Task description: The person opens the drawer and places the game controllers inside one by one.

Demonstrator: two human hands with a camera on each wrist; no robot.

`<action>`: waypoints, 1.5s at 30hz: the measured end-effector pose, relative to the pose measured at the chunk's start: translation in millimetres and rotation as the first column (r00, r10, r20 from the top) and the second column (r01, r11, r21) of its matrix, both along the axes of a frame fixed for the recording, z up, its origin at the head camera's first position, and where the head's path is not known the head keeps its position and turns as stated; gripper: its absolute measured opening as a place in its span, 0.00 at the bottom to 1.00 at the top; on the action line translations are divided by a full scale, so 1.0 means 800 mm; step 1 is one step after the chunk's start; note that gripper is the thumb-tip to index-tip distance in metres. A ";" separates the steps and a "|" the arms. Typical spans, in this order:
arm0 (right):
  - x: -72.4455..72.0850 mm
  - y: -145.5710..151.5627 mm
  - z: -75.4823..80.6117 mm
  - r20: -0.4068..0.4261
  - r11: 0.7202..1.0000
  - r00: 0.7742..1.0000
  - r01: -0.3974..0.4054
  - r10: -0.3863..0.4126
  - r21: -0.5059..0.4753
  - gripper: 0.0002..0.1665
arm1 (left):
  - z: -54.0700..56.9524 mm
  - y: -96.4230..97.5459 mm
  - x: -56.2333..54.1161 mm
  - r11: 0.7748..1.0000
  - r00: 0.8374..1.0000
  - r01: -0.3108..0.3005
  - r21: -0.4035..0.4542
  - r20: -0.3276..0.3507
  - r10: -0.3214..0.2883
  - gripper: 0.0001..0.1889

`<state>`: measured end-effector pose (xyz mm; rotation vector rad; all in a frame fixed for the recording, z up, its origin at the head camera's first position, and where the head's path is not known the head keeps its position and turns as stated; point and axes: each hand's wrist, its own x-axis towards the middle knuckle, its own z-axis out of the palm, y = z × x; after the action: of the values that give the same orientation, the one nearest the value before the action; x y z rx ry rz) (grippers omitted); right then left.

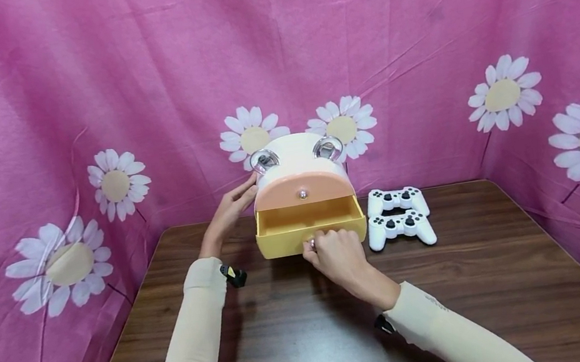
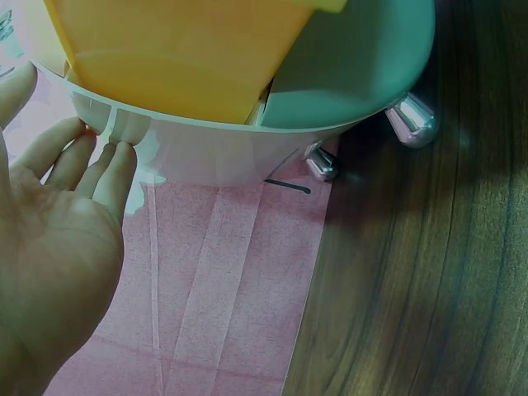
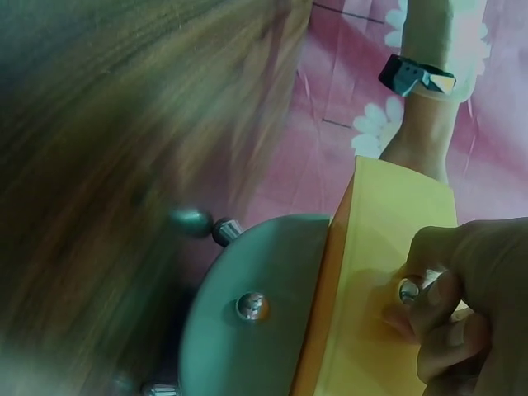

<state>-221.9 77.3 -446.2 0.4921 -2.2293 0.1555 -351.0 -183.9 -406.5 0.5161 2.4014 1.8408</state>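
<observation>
A small white cabinet (image 1: pixel 294 154) with rounded sides stands at the back of the table. Its yellow drawer (image 1: pixel 280 246) is pulled partway out below a closed peach drawer (image 1: pixel 280 192). My right hand (image 1: pixel 342 256) grips the yellow drawer's front, with thumb and fingers curled round its shiny knob (image 3: pixel 408 290). With fingers extended, my left hand (image 1: pixel 229 214) touches the cabinet's left side; the left wrist view shows its fingertips on the white shell (image 2: pixel 198 153). A green drawer (image 3: pixel 247 351) sits closed at the bottom, hidden from the head view by the yellow one.
Two white game controllers (image 1: pixel 400 223) lie one behind the other, right of the cabinet. Two chrome rings (image 1: pixel 327 148) top the cabinet, and short metal feet (image 2: pixel 412 121) hold it up. A pink curtain with daisies (image 1: pixel 267 39) surrounds the wooden table (image 1: pixel 487 276) at the back and sides.
</observation>
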 end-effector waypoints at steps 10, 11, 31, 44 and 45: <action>0.020 0.000 0.001 0.003 0.999 0.999 -0.032 0.032 0.007 0.28 | 0.002 0.000 -0.001 1.000 1.000 -0.004 -0.015 -0.022 0.003 0.33; 0.022 -0.001 0.002 0.006 0.999 0.999 -0.033 0.033 0.006 0.28 | 0.002 0.000 -0.001 1.000 1.000 -0.001 -0.013 -0.025 0.001 0.32; 0.050 0.003 0.000 -0.010 0.998 0.998 -0.056 0.057 0.014 0.29 | -0.002 -0.002 -0.001 1.000 1.000 -0.015 -0.024 -0.005 0.015 0.32; 0.058 0.007 -0.003 -0.053 0.998 0.997 -0.061 0.061 0.010 0.29 | -0.004 -0.001 -0.001 1.000 1.000 -0.011 -0.017 -0.021 0.010 0.33; 0.058 0.007 -0.003 -0.055 0.998 0.997 -0.060 0.061 0.010 0.29 | -0.004 -0.001 -0.001 1.000 1.000 -0.009 -0.016 -0.021 0.009 0.32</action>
<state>-175.5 82.9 -448.8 0.5623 -2.1629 0.1627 -352.1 -184.8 -409.7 0.5267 2.4339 1.8272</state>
